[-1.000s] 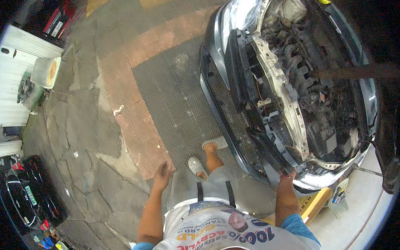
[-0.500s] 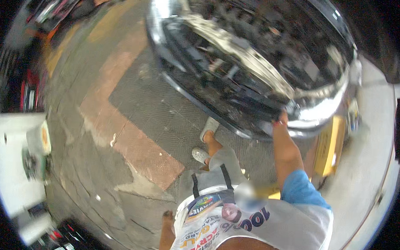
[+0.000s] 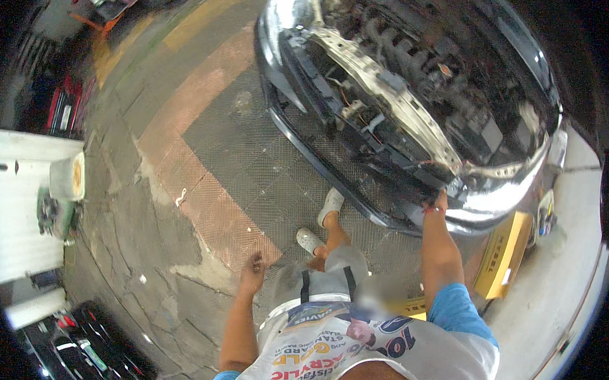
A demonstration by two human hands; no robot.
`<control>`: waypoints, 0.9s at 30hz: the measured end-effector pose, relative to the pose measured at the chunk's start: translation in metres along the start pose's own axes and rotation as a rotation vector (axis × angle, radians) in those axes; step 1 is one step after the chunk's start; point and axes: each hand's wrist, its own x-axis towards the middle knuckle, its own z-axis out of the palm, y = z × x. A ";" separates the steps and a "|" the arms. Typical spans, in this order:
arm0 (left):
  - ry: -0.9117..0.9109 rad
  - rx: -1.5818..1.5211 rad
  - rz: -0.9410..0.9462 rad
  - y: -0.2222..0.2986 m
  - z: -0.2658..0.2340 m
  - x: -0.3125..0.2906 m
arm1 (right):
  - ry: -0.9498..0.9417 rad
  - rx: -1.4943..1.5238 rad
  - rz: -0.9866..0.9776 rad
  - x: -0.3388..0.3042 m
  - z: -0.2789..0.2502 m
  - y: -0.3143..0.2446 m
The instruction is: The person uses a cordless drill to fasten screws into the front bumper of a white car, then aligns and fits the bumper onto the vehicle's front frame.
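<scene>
A dark car front end with its engine bay exposed fills the upper right. My right arm reaches out to it. At the near corner, beside the shiny headlight area, my right hand touches the front bumper; its fingertips are hidden among dark parts, so its grip cannot be made out. A pale radiator support bar crosses behind the bumper opening. My left hand hangs low at my side over the floor, apart from the car, its fingers curled; whatever they may hold is too small to make out.
Yellow boxes stand by the white wall at right. Black glossy car parts lie at lower left. A whitish bucket sits by a white panel. A ribbed mat with a reddish border covers cracked concrete.
The view has shifted, so the car sits lower and further right. My left hand has swung forward and up from beside my body. My right hand stays at the bumper corner.
</scene>
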 end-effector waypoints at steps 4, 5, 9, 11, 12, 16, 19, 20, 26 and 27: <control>-0.139 0.066 -0.303 -0.087 0.038 -0.051 | 0.055 -0.093 0.000 0.030 -0.025 -0.017; -0.075 0.109 -0.347 -0.120 0.034 -0.083 | 0.049 -0.255 0.021 -0.010 0.010 -0.001; -0.131 0.133 -0.618 -0.209 0.031 -0.135 | 0.110 -0.256 0.037 0.009 -0.024 -0.001; -0.201 0.119 -0.605 -0.210 0.036 -0.127 | -0.172 -0.018 -0.080 0.040 -0.060 -0.007; -0.185 0.121 -0.586 -0.207 0.027 -0.126 | -0.181 -0.222 -0.164 0.030 -0.046 0.004; -0.211 0.037 -0.385 -0.192 0.027 -0.093 | 0.259 -0.288 -0.105 0.034 -0.034 0.006; -0.224 -0.018 -0.129 -0.155 0.018 -0.014 | 0.623 -0.470 0.021 0.016 -0.024 0.005; -0.204 0.193 -0.048 -0.111 0.022 0.013 | 0.688 -0.510 0.027 0.013 -0.009 -0.002; -0.450 0.844 0.768 0.179 0.105 0.107 | 0.764 -0.709 0.063 0.027 -0.026 0.007; -0.487 0.830 0.878 0.214 0.137 0.111 | 0.735 -0.736 0.057 0.026 -0.028 0.009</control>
